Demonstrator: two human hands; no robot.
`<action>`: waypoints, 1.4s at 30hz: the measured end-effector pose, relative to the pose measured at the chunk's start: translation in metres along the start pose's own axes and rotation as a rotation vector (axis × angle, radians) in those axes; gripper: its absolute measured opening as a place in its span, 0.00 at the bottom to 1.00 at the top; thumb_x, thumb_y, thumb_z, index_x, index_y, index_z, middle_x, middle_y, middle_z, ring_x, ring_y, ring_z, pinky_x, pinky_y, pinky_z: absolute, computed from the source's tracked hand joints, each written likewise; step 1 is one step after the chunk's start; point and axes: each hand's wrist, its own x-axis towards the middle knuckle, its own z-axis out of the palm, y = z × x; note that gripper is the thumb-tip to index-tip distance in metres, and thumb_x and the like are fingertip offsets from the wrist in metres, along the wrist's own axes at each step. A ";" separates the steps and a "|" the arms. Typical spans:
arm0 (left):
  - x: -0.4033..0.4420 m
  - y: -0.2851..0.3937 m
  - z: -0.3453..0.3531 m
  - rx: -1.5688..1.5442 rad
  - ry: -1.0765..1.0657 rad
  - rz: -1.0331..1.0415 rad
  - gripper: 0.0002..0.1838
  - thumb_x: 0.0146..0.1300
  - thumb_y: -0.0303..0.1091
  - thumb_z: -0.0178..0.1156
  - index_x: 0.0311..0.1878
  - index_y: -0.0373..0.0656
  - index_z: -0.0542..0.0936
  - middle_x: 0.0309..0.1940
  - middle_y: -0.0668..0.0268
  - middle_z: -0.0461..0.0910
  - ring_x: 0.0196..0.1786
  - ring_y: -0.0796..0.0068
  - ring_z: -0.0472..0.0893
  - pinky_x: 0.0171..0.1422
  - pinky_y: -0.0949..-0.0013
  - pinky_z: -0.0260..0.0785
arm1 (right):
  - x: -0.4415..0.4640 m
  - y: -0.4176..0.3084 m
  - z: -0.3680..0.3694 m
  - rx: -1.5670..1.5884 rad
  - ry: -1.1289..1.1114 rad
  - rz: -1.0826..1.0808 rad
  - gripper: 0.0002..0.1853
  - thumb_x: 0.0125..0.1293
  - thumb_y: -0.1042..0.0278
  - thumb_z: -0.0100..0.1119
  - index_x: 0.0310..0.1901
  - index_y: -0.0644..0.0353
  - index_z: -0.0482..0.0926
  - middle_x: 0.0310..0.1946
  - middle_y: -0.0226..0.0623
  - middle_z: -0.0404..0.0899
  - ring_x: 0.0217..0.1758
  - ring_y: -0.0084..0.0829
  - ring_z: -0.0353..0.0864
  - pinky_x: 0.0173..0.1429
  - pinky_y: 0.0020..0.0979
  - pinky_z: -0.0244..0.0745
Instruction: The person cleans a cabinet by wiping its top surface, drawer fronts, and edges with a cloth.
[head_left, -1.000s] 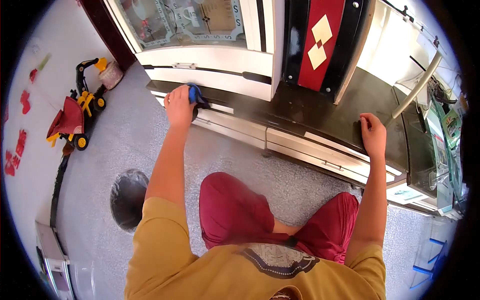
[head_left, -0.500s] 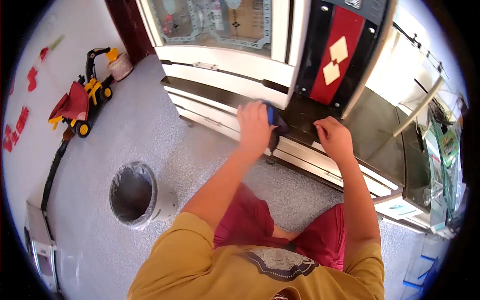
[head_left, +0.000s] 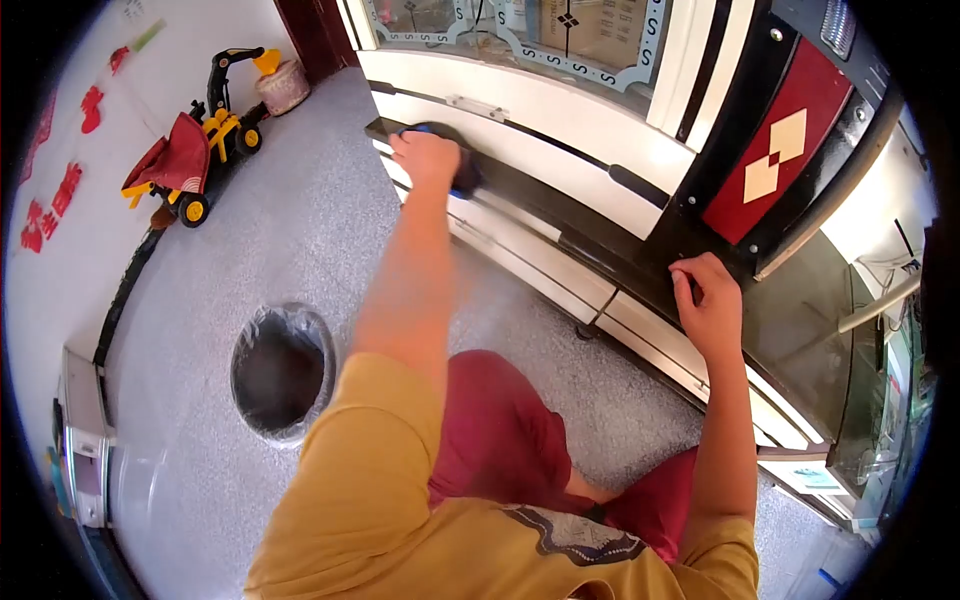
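Observation:
My left hand (head_left: 430, 160) presses a dark cloth (head_left: 468, 172) with blue edging onto the left end of the dark ledge (head_left: 530, 205). That ledge runs along the white cabinet between its upper and lower drawers. Part of the cloth is hidden under my fingers. Farther right, my right hand (head_left: 712, 303) is at the ledge below the black and red panel (head_left: 770, 140). Its fingers are curled in toward the thumb, and whatever they may hold is too small or hidden to make out.
A lined bin (head_left: 325, 375) stands on the speckled grey floor to my left. Behind it a toy digger (head_left: 190, 165) is parked by the wall, near a round container (head_left: 283, 88). Drawer handles (head_left: 478, 107) stick out from the cabinet. A glass-sided unit (head_left: 890, 420) stands at the right.
My left hand has swept the cloth leftward along the ledge to its far end. My right hand stays at the ledge, fingers still curled. The view has turned somewhat.

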 end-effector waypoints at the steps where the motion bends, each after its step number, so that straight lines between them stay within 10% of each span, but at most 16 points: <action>1: 0.023 -0.007 0.003 0.137 -0.092 0.015 0.35 0.68 0.37 0.58 0.68 0.14 0.68 0.77 0.35 0.64 0.83 0.36 0.55 0.86 0.43 0.51 | 0.000 -0.001 0.000 0.011 -0.005 0.008 0.03 0.69 0.74 0.66 0.42 0.61 0.86 0.34 0.39 0.81 0.27 0.36 0.78 0.34 0.34 0.73; 10: 0.124 -0.049 -0.012 0.825 -0.150 0.305 0.19 0.74 0.37 0.53 0.52 0.45 0.92 0.56 0.58 0.90 0.60 0.46 0.86 0.61 0.47 0.75 | 0.007 -0.001 0.004 -0.006 -0.027 0.074 0.02 0.68 0.74 0.66 0.39 0.62 0.86 0.30 0.38 0.80 0.24 0.32 0.75 0.31 0.33 0.69; 13: 0.178 -0.112 0.075 0.558 0.190 -0.022 0.19 0.74 0.40 0.54 0.52 0.45 0.92 0.56 0.58 0.90 0.62 0.47 0.84 0.63 0.46 0.73 | 0.008 0.001 0.006 -0.003 -0.007 0.089 0.02 0.67 0.74 0.67 0.38 0.61 0.86 0.30 0.38 0.79 0.24 0.35 0.75 0.31 0.33 0.69; 18: 0.083 -0.026 -0.014 0.825 -0.272 0.254 0.23 0.73 0.48 0.60 0.60 0.41 0.88 0.62 0.55 0.85 0.68 0.49 0.78 0.74 0.37 0.62 | 0.009 -0.006 0.010 -0.084 0.037 0.071 0.03 0.68 0.71 0.67 0.36 0.59 0.84 0.30 0.37 0.80 0.28 0.39 0.80 0.34 0.37 0.74; 23: -0.001 -0.002 0.005 0.714 -0.139 0.297 0.20 0.74 0.45 0.55 0.48 0.46 0.94 0.57 0.58 0.88 0.67 0.48 0.76 0.77 0.27 0.51 | 0.007 -0.006 0.012 -0.118 0.065 0.060 0.06 0.69 0.67 0.66 0.36 0.58 0.82 0.31 0.38 0.81 0.31 0.43 0.84 0.37 0.41 0.78; 27: -0.085 0.037 0.013 0.393 -0.015 0.242 0.24 0.73 0.42 0.56 0.57 0.27 0.84 0.66 0.38 0.77 0.71 0.43 0.70 0.82 0.27 0.45 | 0.005 -0.005 0.010 -0.109 0.068 0.053 0.06 0.69 0.66 0.66 0.36 0.57 0.83 0.31 0.38 0.81 0.32 0.44 0.84 0.38 0.41 0.79; 30: -0.179 0.099 -0.031 -0.495 -0.016 0.003 0.40 0.71 0.33 0.63 0.74 0.11 0.59 0.80 0.25 0.52 0.80 0.31 0.60 0.89 0.43 0.43 | 0.003 -0.002 0.009 -0.102 0.063 0.039 0.05 0.69 0.66 0.66 0.37 0.57 0.84 0.32 0.37 0.81 0.33 0.44 0.84 0.39 0.42 0.79; 34: -0.263 0.131 -0.029 -0.495 -0.168 0.038 0.48 0.71 0.30 0.64 0.79 0.11 0.46 0.84 0.23 0.31 0.88 0.27 0.38 0.91 0.45 0.40 | 0.000 -0.001 0.006 -0.063 0.068 0.048 0.05 0.69 0.66 0.66 0.38 0.57 0.85 0.33 0.39 0.82 0.35 0.45 0.85 0.41 0.43 0.79; 42: -0.245 0.141 -0.047 -0.382 -0.177 0.036 0.46 0.68 0.27 0.64 0.79 0.14 0.50 0.84 0.23 0.35 0.86 0.23 0.44 0.90 0.38 0.40 | -0.002 0.001 -0.002 -0.001 0.022 0.061 0.04 0.70 0.67 0.66 0.40 0.56 0.87 0.34 0.39 0.83 0.37 0.45 0.85 0.42 0.41 0.79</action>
